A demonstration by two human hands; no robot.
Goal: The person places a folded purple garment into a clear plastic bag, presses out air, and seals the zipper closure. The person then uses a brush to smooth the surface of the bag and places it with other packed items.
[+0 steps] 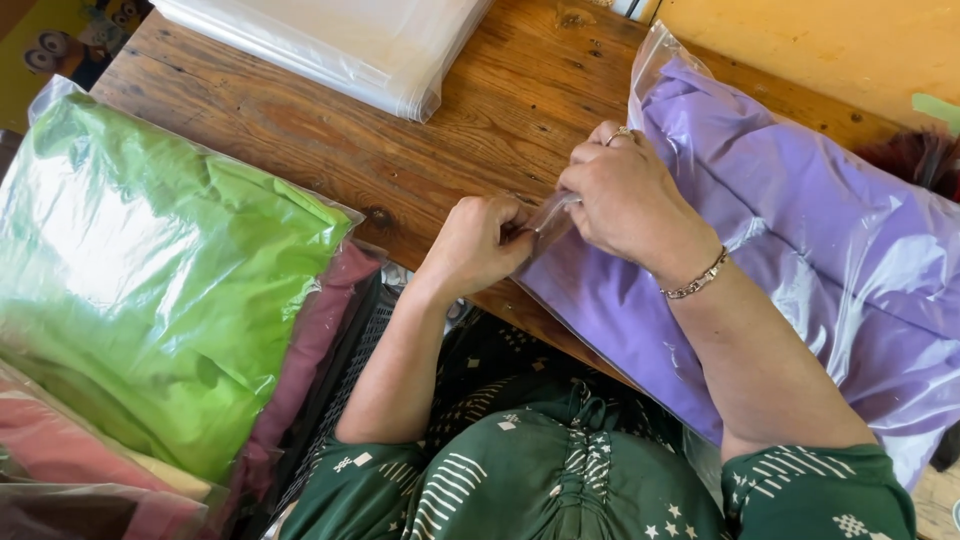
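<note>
- The left hand (478, 243) is clenched, its grip pinching the near corner of the clear plastic bag (850, 250) at the bag's open flap.
- The right hand (625, 195) is curled over too, its grip grasping the same flap (553, 212) just at 2 o'clock from the left hand; the two hands almost touch.
- The bag holds a folded purple garment (760, 170) and lies on the wooden desk (480, 110), stretching from the hands toward 4 o'clock; its long axis runs from 11 to 5 o'clock.
- The bag's lower edge overhangs the desk's near edge, above the person's lap.
- At 9 o'clock lies a bagged green garment (160, 270) on a pile; at 11 o'clock a stack of empty clear bags (350, 45); bare desk lies between.
</note>
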